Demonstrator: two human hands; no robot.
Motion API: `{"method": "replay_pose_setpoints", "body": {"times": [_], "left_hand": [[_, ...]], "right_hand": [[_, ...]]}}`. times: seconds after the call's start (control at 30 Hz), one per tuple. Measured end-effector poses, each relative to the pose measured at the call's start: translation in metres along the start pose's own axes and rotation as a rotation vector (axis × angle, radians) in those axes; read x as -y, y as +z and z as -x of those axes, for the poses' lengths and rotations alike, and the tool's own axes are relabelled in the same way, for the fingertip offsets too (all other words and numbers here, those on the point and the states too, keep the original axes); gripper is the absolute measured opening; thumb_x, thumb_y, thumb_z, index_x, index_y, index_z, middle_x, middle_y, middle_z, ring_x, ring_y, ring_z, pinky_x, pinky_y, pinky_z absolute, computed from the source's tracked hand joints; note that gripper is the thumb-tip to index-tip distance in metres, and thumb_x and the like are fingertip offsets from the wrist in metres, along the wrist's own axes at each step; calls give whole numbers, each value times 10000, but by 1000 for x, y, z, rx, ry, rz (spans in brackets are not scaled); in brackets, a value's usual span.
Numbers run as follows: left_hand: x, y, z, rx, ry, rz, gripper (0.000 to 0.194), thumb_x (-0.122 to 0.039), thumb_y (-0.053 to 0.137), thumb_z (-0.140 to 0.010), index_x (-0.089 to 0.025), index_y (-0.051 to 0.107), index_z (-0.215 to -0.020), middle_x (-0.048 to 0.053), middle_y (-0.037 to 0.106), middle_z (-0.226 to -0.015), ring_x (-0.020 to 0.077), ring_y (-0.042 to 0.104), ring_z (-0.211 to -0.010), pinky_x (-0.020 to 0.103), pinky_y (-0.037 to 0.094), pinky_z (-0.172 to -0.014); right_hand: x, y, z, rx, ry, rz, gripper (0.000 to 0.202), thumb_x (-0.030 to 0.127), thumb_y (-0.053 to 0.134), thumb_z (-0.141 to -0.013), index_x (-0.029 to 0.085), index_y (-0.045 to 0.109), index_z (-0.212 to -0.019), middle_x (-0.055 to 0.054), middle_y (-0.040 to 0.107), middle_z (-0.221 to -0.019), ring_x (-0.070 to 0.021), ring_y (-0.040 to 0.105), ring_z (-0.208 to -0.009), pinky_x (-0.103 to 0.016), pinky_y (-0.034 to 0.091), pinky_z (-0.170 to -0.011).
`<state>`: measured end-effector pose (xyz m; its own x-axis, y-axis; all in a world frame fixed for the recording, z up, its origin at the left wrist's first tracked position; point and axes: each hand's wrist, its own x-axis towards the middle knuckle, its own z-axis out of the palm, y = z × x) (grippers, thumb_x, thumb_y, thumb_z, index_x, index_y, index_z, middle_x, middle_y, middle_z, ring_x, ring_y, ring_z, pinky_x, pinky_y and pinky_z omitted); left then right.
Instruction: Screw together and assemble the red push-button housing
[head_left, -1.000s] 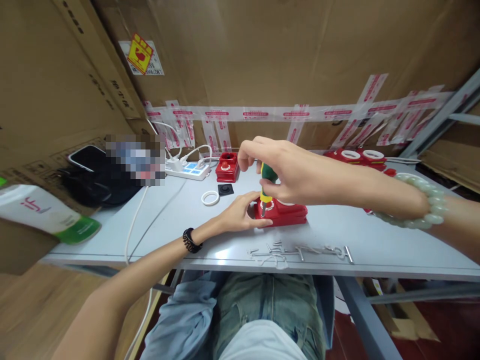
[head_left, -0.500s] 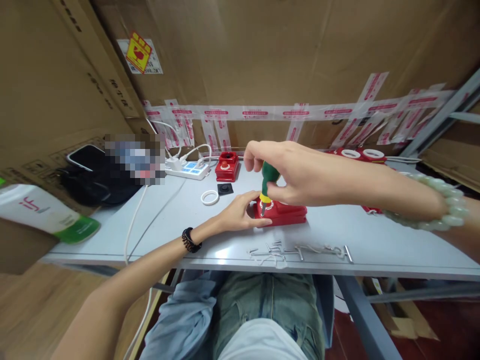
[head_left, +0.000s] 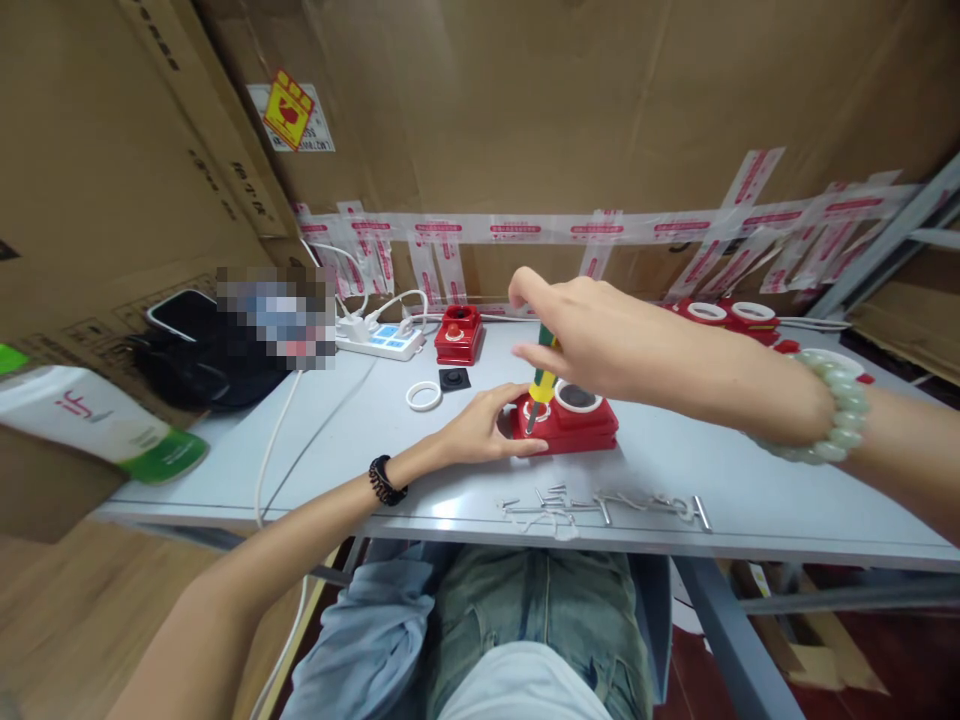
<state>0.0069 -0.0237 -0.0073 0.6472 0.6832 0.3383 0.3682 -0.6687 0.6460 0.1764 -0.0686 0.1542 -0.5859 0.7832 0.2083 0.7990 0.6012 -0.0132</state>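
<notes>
My left hand [head_left: 484,428] grips the left end of a red housing [head_left: 581,432] lying on the table, its thumb along the near side. A white ring surrounds a dark round opening on the housing's right part. Above it, my right hand [head_left: 600,325] holds a screwdriver [head_left: 542,386] with a green and yellow handle. The screwdriver stands nearly upright, its tip at the near left corner of the housing. My fingers hide the top of the handle. Loose screws [head_left: 553,492] lie on the table in front of the housing.
A second red housing [head_left: 458,338], a black square part [head_left: 454,379] and a white ring [head_left: 424,396] lie behind my left hand. To the left are a power strip [head_left: 390,342] and a white-green carton [head_left: 97,425]. More red housings [head_left: 727,318] sit at the back right.
My right hand has shifted its hold on the screwdriver, its fingers now less curled and more of the yellow part showing. The screwdriver tip stays at the housing's corner. My left hand keeps its grip.
</notes>
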Motion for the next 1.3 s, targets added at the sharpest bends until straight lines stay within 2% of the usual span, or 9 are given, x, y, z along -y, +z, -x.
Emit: {"method": "replay_pose_setpoints", "body": {"times": [0.1, 0.23, 0.4, 0.57, 0.67, 0.8, 0.97, 1.13, 1.3], "left_hand": [[-1, -1, 0, -5, 3, 8, 600, -549, 735, -747, -153, 605, -1179, 87, 680, -985, 206, 616, -857, 316, 504, -741], [-2, -1, 0, 3, -5, 25, 563, -543, 726, -756, -160, 616, -1154, 58, 677, -875, 204, 625, -832, 316, 507, -732], [0, 0, 0, -6, -20, 5, 607, -553, 733, -741, -156, 602, -1181, 62, 676, -896, 202, 615, -805, 321, 506, -716], [-2, -1, 0, -4, -9, -3, 583, -556, 727, -749, -159, 610, -1161, 66, 671, -895, 215, 617, -854, 322, 505, -732], [-1, 0, 0, -4, -4, -8, 579, -561, 719, -757, -157, 609, -1158, 50, 662, -859, 201, 612, -817, 317, 501, -722], [1, 1, 0, -15, -6, -25, 600, -572, 723, -748, -148, 605, -1156, 48, 659, -851, 193, 609, -779, 319, 499, -713], [-2, 0, 0, -4, -1, -12, 561, -559, 720, -757, -154, 613, -1129, 67, 670, -896, 223, 617, -876, 327, 503, -749], [-2, 0, 0, -21, 19, -8, 546, -545, 725, -759, -152, 614, -1122, 61, 669, -912, 208, 614, -855, 326, 502, -752], [-2, 0, -1, -16, 18, -7, 515, -547, 721, -759, -155, 621, -1077, 57, 665, -893, 207, 614, -850, 316, 502, -731]], "right_hand": [[0, -5, 2, 38, -22, -57, 403, 226, 572, -820, 204, 422, -1194, -57, 624, -929, -196, 560, -765, -307, 392, -610], [4, -9, 5, 90, -64, -93, 467, 255, 648, -754, 228, 442, -1172, -50, 619, -961, -209, 572, -816, -295, 388, -589], [5, -3, 2, 28, 17, 8, 371, 382, 593, -847, 192, 460, -1137, -73, 604, -886, -223, 574, -767, -306, 376, -566], [2, -6, 3, 75, -40, -90, 409, 248, 615, -798, 226, 436, -1166, -48, 619, -945, -183, 566, -740, -283, 381, -552], [2, -8, 5, 96, -69, -109, 477, 272, 660, -763, 235, 436, -1182, -53, 618, -1003, -195, 575, -790, -286, 397, -576], [3, -8, 4, 51, 18, -71, 377, 284, 587, -831, 216, 434, -1169, -57, 617, -916, -196, 568, -753, -288, 376, -568], [3, -8, 4, 95, -57, -140, 465, 217, 636, -756, 230, 424, -1170, -43, 620, -956, -175, 559, -743, -278, 373, -567], [2, -6, 4, 34, 24, -74, 343, 263, 595, -816, 216, 443, -1121, -35, 595, -867, -190, 561, -739, -292, 373, -585], [1, -7, 3, 63, -33, -126, 457, 195, 674, -724, 233, 460, -1127, -21, 601, -892, -186, 564, -764, -289, 379, -591]]}}
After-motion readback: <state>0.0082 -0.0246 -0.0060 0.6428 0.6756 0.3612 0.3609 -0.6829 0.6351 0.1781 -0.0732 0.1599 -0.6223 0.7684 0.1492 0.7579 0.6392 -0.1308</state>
